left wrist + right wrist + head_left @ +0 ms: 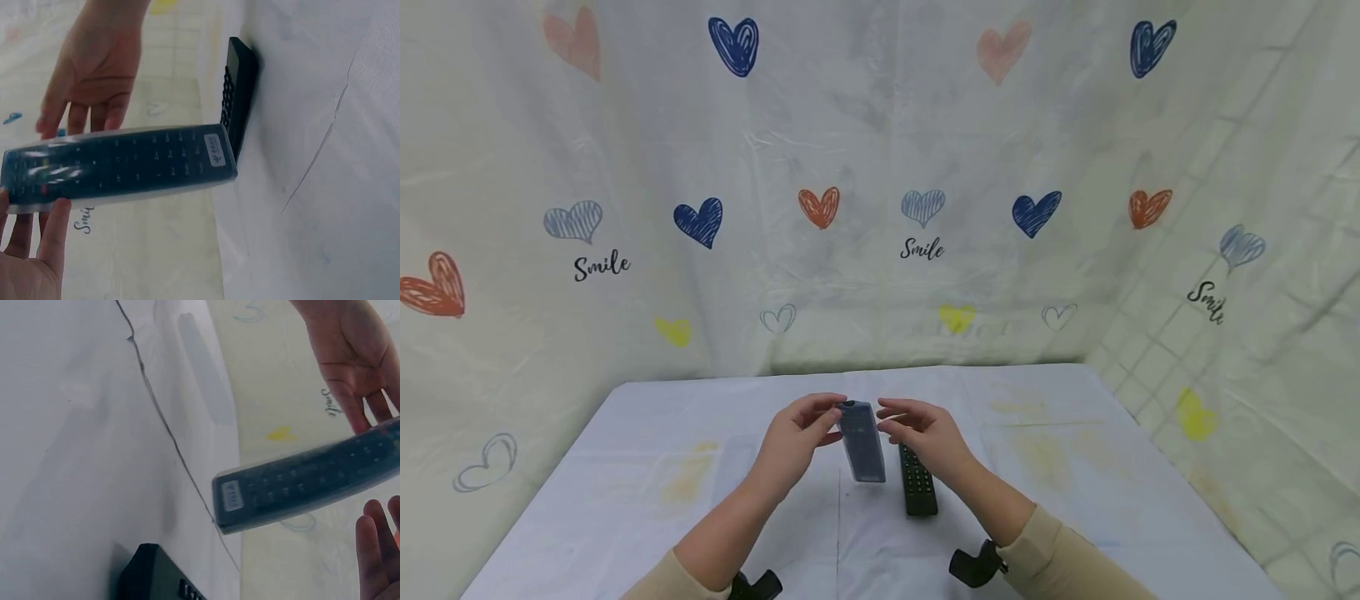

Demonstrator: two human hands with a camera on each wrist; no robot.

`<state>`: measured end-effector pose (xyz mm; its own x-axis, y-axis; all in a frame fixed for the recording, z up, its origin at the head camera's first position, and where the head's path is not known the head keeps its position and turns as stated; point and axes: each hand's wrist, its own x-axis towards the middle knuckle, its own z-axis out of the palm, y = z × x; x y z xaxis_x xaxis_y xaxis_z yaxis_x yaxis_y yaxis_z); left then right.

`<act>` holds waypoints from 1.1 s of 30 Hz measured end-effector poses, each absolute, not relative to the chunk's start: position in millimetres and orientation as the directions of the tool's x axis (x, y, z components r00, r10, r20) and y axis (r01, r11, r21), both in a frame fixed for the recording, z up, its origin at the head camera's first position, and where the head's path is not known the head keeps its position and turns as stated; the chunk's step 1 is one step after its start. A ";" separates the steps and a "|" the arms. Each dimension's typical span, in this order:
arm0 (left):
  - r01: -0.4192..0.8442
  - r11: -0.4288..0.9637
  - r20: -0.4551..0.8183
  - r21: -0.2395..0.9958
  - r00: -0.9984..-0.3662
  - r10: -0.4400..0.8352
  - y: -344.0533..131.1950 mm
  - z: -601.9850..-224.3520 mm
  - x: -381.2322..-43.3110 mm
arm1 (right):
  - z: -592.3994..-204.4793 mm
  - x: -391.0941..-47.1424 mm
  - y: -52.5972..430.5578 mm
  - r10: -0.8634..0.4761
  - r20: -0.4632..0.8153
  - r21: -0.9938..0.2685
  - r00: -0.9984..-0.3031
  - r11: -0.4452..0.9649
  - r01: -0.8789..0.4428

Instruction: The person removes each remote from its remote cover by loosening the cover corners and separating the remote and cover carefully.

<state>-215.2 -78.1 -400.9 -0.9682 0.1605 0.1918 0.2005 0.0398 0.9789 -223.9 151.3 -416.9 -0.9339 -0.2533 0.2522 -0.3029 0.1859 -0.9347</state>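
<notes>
Near the middle of the head view, my left hand (796, 437) holds a dark remote control (862, 446) by its upper end, thumb and fingers at its side. A clear plastic cover wraps this remote, and a small white label (215, 150) shows near its lower end in the left wrist view. It hangs tilted above the table. My right hand (928, 433) hovers just right of its top, fingers loosely bent and a small gap from it. Below that hand a second black remote (918, 483) lies on the table, its upper end hidden behind the hand.
A white cloth (700, 500) with creases and yellowish stains covers the table. Behind it hangs a pale curtain (850, 283) printed with hearts and the word Smile. Black camera mounts (976, 564) sit at both wrists.
</notes>
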 end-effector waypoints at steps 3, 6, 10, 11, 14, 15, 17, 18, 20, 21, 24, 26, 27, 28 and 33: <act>0.187 -0.009 0.186 0.982 -0.967 0.172 -85.1 -397.5 -214.9 | -422.9 -222.2 156.2 -0.276 0.241 -0.928 -0.930 0.214 -0.304; 0.176 -0.062 0.184 0.982 -0.967 0.178 -91.2 -392.2 -213.9 | -429.8 -221.4 161.4 -0.299 0.251 -0.916 -0.920 0.232 -0.326; 0.181 -0.174 0.212 0.968 -0.961 0.176 -98.3 -386.0 -214.3 | -437.9 -220.9 166.8 -0.328 0.272 -0.911 -0.905 0.216 -0.352; 0.187 -0.199 0.223 0.962 -0.959 0.175 -99.7 -384.6 -214.2 | -439.6 -220.6 167.9 -0.337 0.275 -0.911 -0.900 0.207 -0.356; 0.200 -0.249 0.247 0.948 -0.953 0.174 -102.6 -381.2 -214.0 | -443.9 -219.9 170.1 -0.354 0.282 -0.912 -0.892 0.190 -0.364; 0.202 -0.256 0.250 0.945 -0.952 0.174 -103.3 -380.5 -214.0 | -445.3 -220.0 170.4 -0.358 0.285 -0.912 -0.889 0.185 -0.367; 0.200 -0.259 0.249 0.945 -0.953 0.175 -104.1 -379.7 -213.6 | -447.7 -220.1 170.8 -0.363 0.295 -0.908 -0.884 0.181 -0.378; 0.197 -0.260 0.247 0.945 -0.953 0.176 -104.4 -379.8 -213.6 | -448.9 -220.4 170.9 -0.362 0.298 -0.907 -0.883 0.182 -0.381; 0.197 -0.260 0.249 0.945 -0.952 0.181 -104.5 -379.4 -213.1 | -450.8 -221.1 171.3 -0.361 0.303 -0.905 -0.882 0.180 -0.384; 0.199 -0.264 0.252 0.944 -0.950 0.184 -104.5 -379.5 -212.9 | -451.8 -221.4 171.6 -0.361 0.306 -0.904 -0.881 0.179 -0.387; 0.206 -0.284 0.267 0.937 -0.944 0.196 -104.6 -380.3 -212.1 | -454.1 -222.1 172.5 -0.359 0.300 -0.904 -0.884 0.188 -0.383; 0.213 -0.303 0.282 0.929 -0.937 0.205 -104.8 -381.4 -212.0 | -454.9 -222.2 172.6 -0.353 0.288 -0.905 -0.890 0.202 -0.374; 0.219 -0.314 0.293 0.924 -0.933 0.211 -105.0 -382.0 -212.0 | -455.4 -222.2 172.6 -0.346 0.278 -0.906 -0.896 0.214 -0.364; 0.226 -0.327 0.307 0.918 -0.926 0.220 -105.2 -382.5 -212.0 | -455.5 -222.0 172.5 -0.336 0.265 -0.909 -0.904 0.225 -0.351; 0.275 -0.393 0.398 0.878 -0.875 0.276 -106.3 -384.7 -212.7 | -454.7 -221.0 171.3 -0.294 0.198 -0.934 -0.935 0.233 -0.271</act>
<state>-212.7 -106.3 -384.7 -0.8750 0.2759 0.3977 0.2750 -0.3928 0.8775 -221.0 171.3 -454.7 -0.9350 -0.2944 0.1979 -0.2710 0.2326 -0.9341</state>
